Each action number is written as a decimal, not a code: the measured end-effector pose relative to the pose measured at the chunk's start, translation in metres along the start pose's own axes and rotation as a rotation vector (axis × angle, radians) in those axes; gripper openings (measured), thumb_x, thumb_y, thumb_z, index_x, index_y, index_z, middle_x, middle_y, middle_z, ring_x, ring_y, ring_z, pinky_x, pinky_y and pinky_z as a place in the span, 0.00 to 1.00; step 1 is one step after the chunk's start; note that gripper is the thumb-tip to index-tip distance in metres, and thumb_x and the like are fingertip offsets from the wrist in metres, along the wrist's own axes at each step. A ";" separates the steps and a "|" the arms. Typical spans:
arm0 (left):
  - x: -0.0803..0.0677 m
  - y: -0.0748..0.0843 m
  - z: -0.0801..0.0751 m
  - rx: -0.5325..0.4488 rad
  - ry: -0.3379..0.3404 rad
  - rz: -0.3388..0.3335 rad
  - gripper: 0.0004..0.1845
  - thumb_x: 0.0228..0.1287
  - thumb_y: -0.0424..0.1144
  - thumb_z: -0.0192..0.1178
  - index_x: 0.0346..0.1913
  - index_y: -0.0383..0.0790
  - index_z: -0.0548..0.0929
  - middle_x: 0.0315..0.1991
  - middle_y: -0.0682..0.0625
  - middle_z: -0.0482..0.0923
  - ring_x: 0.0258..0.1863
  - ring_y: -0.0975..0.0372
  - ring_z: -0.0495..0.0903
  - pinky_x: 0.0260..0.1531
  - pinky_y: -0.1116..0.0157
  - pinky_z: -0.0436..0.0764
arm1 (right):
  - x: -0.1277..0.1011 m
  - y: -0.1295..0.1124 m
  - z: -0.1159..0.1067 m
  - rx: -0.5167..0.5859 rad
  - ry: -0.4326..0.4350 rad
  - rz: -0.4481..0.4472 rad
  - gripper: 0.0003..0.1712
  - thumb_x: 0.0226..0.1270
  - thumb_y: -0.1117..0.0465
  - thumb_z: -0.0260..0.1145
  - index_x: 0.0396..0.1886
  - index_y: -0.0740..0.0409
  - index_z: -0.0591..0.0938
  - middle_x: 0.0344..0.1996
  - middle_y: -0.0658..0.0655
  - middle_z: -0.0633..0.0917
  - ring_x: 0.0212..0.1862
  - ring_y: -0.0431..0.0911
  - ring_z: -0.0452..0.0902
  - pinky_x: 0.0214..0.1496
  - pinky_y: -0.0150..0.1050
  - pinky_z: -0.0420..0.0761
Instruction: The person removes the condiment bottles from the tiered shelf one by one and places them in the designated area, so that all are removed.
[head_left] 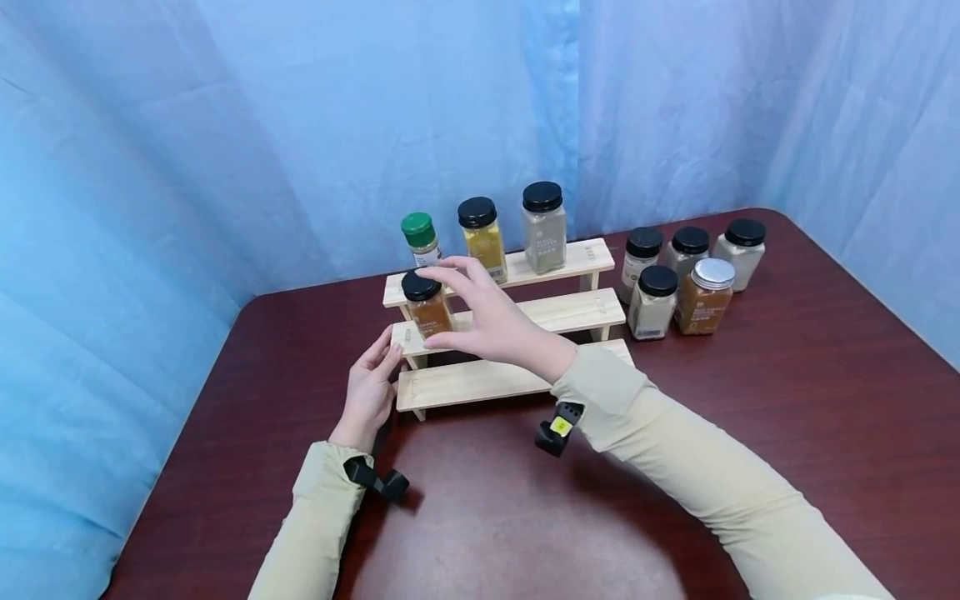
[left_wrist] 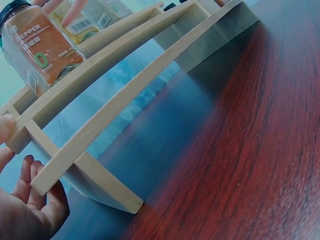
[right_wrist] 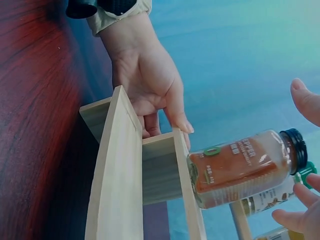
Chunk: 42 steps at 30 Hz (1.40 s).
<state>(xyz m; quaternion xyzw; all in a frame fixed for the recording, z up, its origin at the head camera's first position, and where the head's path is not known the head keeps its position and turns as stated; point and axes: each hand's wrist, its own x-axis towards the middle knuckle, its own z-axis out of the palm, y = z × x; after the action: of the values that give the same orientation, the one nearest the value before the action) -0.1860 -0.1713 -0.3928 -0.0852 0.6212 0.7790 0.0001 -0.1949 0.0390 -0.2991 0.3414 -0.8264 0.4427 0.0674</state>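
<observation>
Pepper jar [head_left: 431, 315] on rack [head_left: 562, 312], right hand [head_left: 498, 321] wide-fingered beside it, left hand [head_left: 371, 390] with rack in grip

Near left jar [head_left: 432, 316]: orange-brown, black lid [head_left: 421, 285]
Far left jar [head_left: 425, 251]: green lid [head_left: 417, 227]
Rack [head_left: 468, 384]: pale beige
Table [head_left: 787, 417]: dark red, darker streaks
Curtains [head_left: 375, 125]: light blue

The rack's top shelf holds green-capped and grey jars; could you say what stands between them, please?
A black-lidded yellow jar stands between them on the rack, in the head view.
</observation>
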 end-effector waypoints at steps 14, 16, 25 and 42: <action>0.000 0.000 0.001 0.021 0.003 0.000 0.27 0.72 0.34 0.50 0.72 0.41 0.61 0.43 0.60 0.75 0.44 0.74 0.76 0.42 0.70 0.76 | 0.014 0.006 0.007 0.013 -0.028 0.079 0.41 0.55 0.54 0.74 0.69 0.44 0.67 0.69 0.60 0.56 0.69 0.52 0.55 0.61 0.50 0.70; 0.000 0.000 0.000 0.013 0.001 0.004 0.27 0.72 0.34 0.50 0.72 0.40 0.61 0.41 0.61 0.76 0.43 0.74 0.77 0.41 0.70 0.76 | 0.015 0.007 0.008 0.012 -0.029 0.082 0.40 0.55 0.54 0.74 0.68 0.45 0.68 0.69 0.60 0.56 0.69 0.53 0.56 0.61 0.49 0.70; -0.001 0.001 0.001 0.018 -0.001 0.002 0.27 0.72 0.34 0.49 0.72 0.40 0.61 0.40 0.62 0.77 0.43 0.74 0.76 0.43 0.68 0.76 | 0.019 0.013 0.011 0.014 -0.030 0.098 0.37 0.55 0.54 0.73 0.65 0.48 0.71 0.67 0.61 0.59 0.66 0.53 0.60 0.60 0.48 0.72; -0.001 0.001 0.000 0.026 0.001 -0.012 0.26 0.73 0.35 0.49 0.72 0.42 0.61 0.39 0.60 0.75 0.44 0.72 0.76 0.42 0.69 0.76 | 0.018 0.019 0.027 -0.046 0.050 0.038 0.32 0.61 0.59 0.69 0.65 0.53 0.70 0.55 0.59 0.70 0.43 0.47 0.67 0.42 0.36 0.70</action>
<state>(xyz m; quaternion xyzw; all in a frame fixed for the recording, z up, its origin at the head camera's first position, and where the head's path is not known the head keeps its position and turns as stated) -0.1855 -0.1713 -0.3917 -0.0893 0.6307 0.7708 0.0054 -0.2155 0.0160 -0.3204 0.3130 -0.8407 0.4331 0.0873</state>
